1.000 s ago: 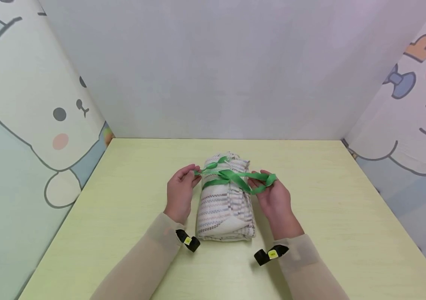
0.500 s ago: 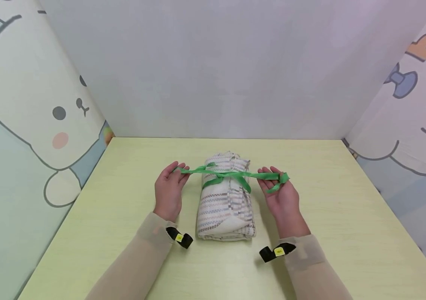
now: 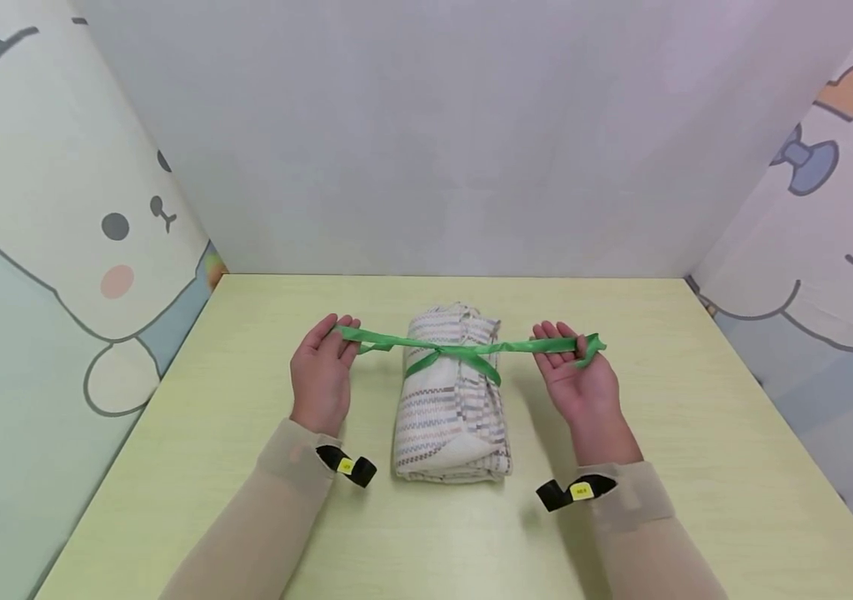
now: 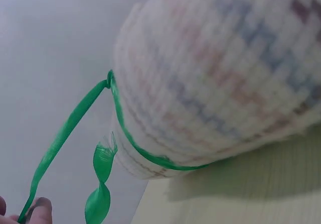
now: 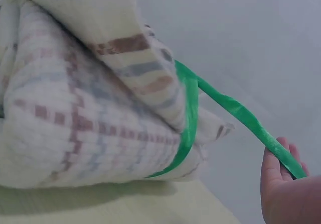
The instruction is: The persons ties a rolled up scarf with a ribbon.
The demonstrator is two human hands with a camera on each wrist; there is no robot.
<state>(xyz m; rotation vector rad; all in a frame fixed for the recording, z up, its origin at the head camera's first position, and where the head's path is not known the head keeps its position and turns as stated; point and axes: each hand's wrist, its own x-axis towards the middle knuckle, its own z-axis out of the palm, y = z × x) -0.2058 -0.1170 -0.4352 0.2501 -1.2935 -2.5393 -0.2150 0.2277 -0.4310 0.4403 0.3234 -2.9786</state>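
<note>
A rolled white knitted cloth (image 3: 451, 417) with coloured stripes lies on the table, its long side running away from me. Round its far half goes a green ribbon (image 3: 464, 351), knotted (image 4: 109, 79) on top. To the left of the roll, my left hand (image 3: 321, 375) pinches one ribbon end between thumb and fingers. My right hand (image 3: 580, 379), palm up on the other side, holds the other end under its thumb across the fingers. Both ends stretch nearly straight outward from the knot. A loose twisted tail (image 4: 99, 199) hangs on the left side.
The pale yellow table (image 3: 172, 467) meets a plain pale back wall (image 3: 426, 150). Side walls with cartoon prints (image 3: 119, 283) stand at left and right. Each wrist carries a black camera (image 3: 347, 467) on a beige sleeve.
Both hands have moved apart, left hand leftward and right hand rightward. The ribbon's loose loops over the cloth have drawn out into a nearly straight line, and the knot looks smaller.
</note>
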